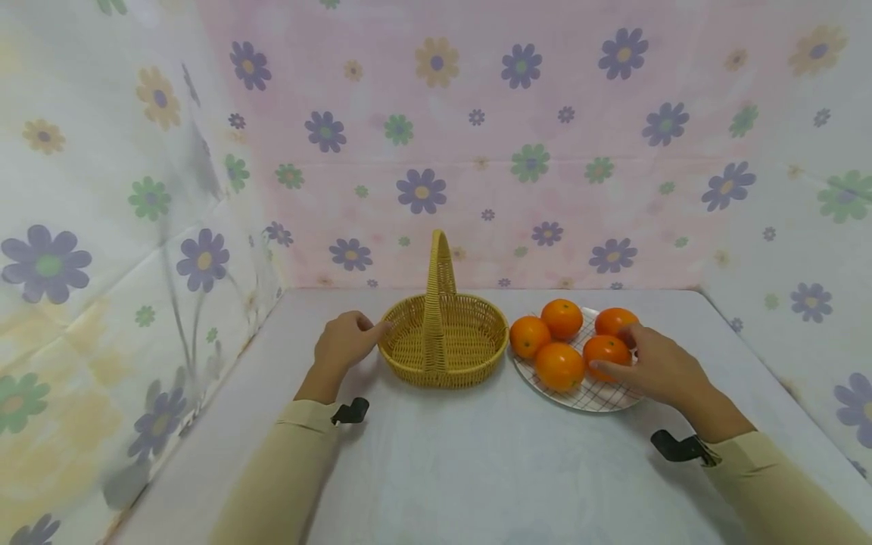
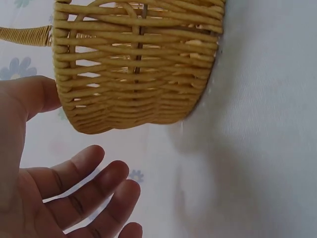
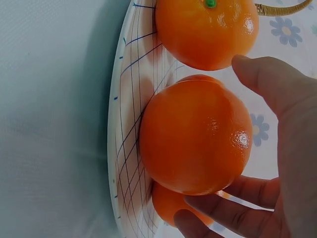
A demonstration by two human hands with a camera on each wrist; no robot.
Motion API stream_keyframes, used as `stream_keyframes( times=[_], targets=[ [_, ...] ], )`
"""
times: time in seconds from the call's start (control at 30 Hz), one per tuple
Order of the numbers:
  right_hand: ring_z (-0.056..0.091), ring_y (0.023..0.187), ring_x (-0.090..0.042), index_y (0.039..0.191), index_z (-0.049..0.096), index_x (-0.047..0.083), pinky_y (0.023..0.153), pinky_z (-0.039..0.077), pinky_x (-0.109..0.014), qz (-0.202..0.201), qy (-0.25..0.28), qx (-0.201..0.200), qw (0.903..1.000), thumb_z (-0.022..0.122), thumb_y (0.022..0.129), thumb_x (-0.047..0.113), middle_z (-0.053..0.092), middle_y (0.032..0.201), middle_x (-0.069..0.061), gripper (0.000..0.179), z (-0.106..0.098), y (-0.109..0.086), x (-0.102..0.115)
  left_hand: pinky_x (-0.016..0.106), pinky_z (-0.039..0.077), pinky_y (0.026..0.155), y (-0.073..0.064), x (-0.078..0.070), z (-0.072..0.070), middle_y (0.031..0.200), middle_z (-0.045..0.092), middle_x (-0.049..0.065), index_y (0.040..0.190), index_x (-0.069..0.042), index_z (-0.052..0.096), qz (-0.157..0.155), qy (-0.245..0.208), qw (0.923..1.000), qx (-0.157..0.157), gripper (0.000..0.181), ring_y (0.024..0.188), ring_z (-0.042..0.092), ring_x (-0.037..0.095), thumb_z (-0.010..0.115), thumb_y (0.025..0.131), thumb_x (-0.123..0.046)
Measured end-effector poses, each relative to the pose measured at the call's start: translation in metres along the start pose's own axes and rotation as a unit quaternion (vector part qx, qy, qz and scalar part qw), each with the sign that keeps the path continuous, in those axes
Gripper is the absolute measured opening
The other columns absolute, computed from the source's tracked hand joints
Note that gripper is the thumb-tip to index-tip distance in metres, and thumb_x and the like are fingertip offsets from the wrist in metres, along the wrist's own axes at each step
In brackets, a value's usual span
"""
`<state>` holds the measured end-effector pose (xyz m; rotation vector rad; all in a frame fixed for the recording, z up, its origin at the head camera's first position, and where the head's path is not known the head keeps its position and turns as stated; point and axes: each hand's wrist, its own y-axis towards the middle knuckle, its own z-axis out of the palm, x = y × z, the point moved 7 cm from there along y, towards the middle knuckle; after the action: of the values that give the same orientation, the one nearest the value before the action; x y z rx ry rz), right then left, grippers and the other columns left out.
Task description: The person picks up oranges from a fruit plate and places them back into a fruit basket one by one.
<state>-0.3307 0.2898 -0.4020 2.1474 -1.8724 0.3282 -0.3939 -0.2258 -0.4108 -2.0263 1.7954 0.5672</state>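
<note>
While the left hand (image 1: 346,342), its grip loose, rests its thumb against the oval yellow wicker basket (image 1: 470,375), probably steadying it, the right hand (image 1: 664,367) spreads, unclenched, around a glossy round orange (image 1: 605,354) on the white checked plate (image 1: 594,403), which likely stops it rolling.

In my head view I see a table (image 1: 477,469) with a smooth, pale surface. A yellow wicker basket (image 1: 466,341) stands upright on it, nearer to the back edge than to the front, and a little to the left of the middle. Between the basket and the right edge, also in the back part, lies a round white plate (image 1: 593,399) with thin crossing lines. These two are just beside each other; whether they touch, I cannot tell. Both stay well inside the left and right edges.
</note>
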Motion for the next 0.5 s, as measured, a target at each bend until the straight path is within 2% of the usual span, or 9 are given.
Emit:
stream_keyframes(
  times=[0.13,0.23,0.37,0.5],
  targets=[
    [0.062,0.105,-0.037,0.133,0.051,-0.003,0.084,0.055,-0.056,0.010,0.006,0.001,0.9999,0.069,0.080,0.077,0.064,0.125,-0.025,0.097,0.003,0.001,-0.003,0.038,0.049,0.070,0.003,0.003,0.006,0.102,0.070,0.009,0.108,-0.011,0.068,-0.013,-0.035,0.9993,0.004,0.065,0.090,0.063,0.028,0.059,0.088,-0.072],
    [0.062,0.105,-0.037,0.134,0.051,-0.004,0.086,0.055,-0.057,0.014,0.014,0.000,0.9998,0.072,0.080,0.073,0.064,0.125,-0.026,0.096,0.004,0.002,-0.003,0.038,0.050,0.074,0.007,0.006,0.013,0.104,0.070,0.010,0.110,-0.009,0.068,-0.026,-0.072,0.9969,0.018,0.063,0.092,0.064,0.027,0.060,0.090,-0.068],
    [0.062,0.101,-0.035,0.133,0.053,-0.004,0.082,0.056,-0.053,0.017,0.026,-0.006,0.9995,0.073,0.080,0.071,0.065,0.122,-0.025,0.094,0.004,0.002,-0.004,0.037,0.051,0.079,0.010,0.009,0.021,0.107,0.069,0.012,0.114,-0.008,0.068,-0.041,-0.114,0.9919,0.038,0.060,0.093,0.065,0.026,0.059,0.092,-0.063],
    [0.062,0.100,-0.034,0.133,0.054,-0.003,0.080,0.058,-0.048,0.022,0.043,-0.006,0.9988,0.074,0.081,0.071,0.065,0.121,-0.024,0.092,0.004,0.003,-0.007,0.037,0.052,0.080,0.010,0.010,0.026,0.110,0.069,0.012,0.118,-0.008,0.067,-0.055,-0.137,0.9882,0.042,0.058,0.095,0.066,0.026,0.057,0.094,-0.060]
  ],
)
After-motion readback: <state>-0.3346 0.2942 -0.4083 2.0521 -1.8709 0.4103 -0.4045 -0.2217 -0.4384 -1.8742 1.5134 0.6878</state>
